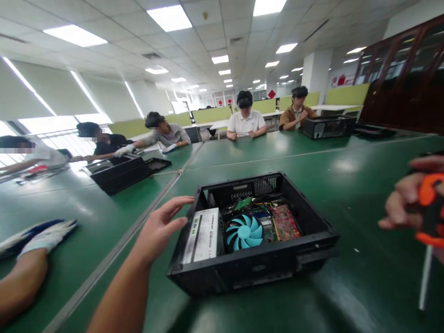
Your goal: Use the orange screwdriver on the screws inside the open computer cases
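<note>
An opened black computer case [263, 273] lies on its side in front of me. Inside it sit a labelled power supply [204, 236], a turquoise cooling fan [244, 232] and a reddish circuit board [286, 222]. My left hand [164, 226] is at the case's left edge, fingers stretched out and thumb apart; the fingertips appear to touch the rim. Off to the right and away from the case, my right hand [404, 199] grips a screwdriver [430, 208] with an orange and black handle, its metal shaft pointing down. The frame edge cuts off part of this hand.
A green table [354, 185] with a seam on the left carries everything. A co-worker's gloved hand [48, 238] rests at far left. Several people sit across the table, near another black case [120, 173] at left and one more case [328, 127] at back right.
</note>
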`<state>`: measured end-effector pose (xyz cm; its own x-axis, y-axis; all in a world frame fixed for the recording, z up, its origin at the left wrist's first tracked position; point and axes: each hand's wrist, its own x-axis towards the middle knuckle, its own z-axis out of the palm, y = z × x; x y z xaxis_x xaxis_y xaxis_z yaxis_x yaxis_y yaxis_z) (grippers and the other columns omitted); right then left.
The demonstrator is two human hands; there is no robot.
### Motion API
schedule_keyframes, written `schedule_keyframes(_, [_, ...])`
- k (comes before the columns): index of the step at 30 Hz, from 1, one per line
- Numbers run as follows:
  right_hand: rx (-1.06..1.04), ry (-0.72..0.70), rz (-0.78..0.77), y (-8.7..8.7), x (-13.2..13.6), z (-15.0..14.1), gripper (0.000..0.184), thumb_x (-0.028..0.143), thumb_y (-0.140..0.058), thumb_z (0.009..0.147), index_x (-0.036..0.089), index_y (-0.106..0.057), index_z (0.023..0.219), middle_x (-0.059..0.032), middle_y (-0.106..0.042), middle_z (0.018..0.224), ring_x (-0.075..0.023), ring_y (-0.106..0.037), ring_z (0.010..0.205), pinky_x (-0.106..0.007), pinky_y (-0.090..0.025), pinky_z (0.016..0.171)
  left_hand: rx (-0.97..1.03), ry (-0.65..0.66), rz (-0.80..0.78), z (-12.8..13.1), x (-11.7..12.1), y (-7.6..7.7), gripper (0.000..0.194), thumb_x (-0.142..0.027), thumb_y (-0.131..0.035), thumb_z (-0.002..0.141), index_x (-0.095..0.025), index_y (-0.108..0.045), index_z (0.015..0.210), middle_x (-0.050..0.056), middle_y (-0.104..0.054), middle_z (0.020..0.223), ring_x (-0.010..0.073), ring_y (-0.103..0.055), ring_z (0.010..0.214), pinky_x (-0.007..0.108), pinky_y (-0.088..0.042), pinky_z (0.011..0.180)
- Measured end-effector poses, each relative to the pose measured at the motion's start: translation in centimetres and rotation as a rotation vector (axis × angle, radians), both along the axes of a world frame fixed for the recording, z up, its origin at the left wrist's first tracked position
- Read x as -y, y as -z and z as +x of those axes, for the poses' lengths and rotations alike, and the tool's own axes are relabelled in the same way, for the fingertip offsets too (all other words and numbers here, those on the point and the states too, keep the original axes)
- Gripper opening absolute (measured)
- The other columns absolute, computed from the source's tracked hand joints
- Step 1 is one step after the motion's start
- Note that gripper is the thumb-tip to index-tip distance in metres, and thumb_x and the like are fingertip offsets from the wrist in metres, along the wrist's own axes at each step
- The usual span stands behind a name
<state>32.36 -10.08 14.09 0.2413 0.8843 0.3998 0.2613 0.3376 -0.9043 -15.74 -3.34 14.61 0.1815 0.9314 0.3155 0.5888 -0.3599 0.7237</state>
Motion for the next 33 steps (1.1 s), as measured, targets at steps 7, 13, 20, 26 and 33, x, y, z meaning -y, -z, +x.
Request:
schedule_keyframes(7, [-0.313, -0.346, -0.368, 11.0, 1.5, -1.5, 0.064, 0.038, -0.070, 0.083, 0.024, -0.049, 0.141, -0.0143, -0.060, 0.133, -0.0216, -0.070, 0.088, -0.040, -0.058, 0.083, -0.733, 0.137, -0.106, 12.8, 2.5, -4.1, 0.027, -0.042, -0.058, 0.081, -0.024, -0.078, 0.088, 0.003, -0.076, 0.081, 0.0224, -0.069, 0.073, 0.029, -0.051, 0.065])
schedule_keyframes(13, [0.201, -0.514, -0.123, 10.2, -0.4, -3.7, 0.054, 0.025, -0.073, 0.077, 0.012, -0.063, 0.129, -0.0107, -0.068, 0.123, -0.0282, -0.061, 0.116, -0.041, -0.044, 0.104, -1.110, 0.159, -0.166, 18.9, -0.5, -1.5, 0.043, -0.056, -0.063, 0.073, -0.016, -0.079, 0.077, 0.015, -0.076, 0.082, 0.0312, -0.071, 0.078, 0.035, -0.052, 0.066])
schedule_keyframes(20, [0.255, -0.450, -0.080, 10.2, -0.7, -7.2, 0.096, 0.021, -0.079, 0.065, 0.018, -0.036, 0.151, -0.0050, -0.067, 0.125, -0.0277, -0.060, 0.116, -0.037, -0.044, 0.102, -1.187, 0.109, -0.273, 16.5, -2.4, 0.7, 0.026, -0.043, -0.072, 0.072, -0.019, -0.077, 0.077, 0.010, -0.076, 0.085, 0.0266, -0.071, 0.085, 0.030, -0.054, 0.071])
schedule_keyframes(26, [0.351, -0.454, -0.111, 10.2, -1.4, -14.2, 0.105, 0.022, -0.080, 0.063, 0.019, -0.028, 0.154, -0.0049, -0.071, 0.115, -0.0257, -0.065, 0.106, -0.035, -0.047, 0.095, -1.235, -0.078, -0.381, 11.7, -4.3, 2.3, 0.032, -0.038, -0.063, 0.090, -0.015, -0.063, 0.112, 0.009, -0.066, 0.113, 0.0231, -0.065, 0.100, 0.043, -0.055, 0.086])
schedule_keyframes(33, [0.439, -0.454, -0.141, 10.7, -4.8, -26.7, 0.108, 0.021, -0.077, 0.067, 0.023, -0.016, 0.157, -0.0013, -0.072, 0.098, -0.0207, -0.068, 0.089, -0.029, -0.050, 0.082, -1.052, -0.280, -0.338, 0.8, -5.9, 0.5, 0.021, -0.034, -0.074, 0.071, -0.013, -0.074, 0.077, 0.009, -0.073, 0.081, 0.0273, -0.069, 0.084, 0.033, -0.052, 0.073])
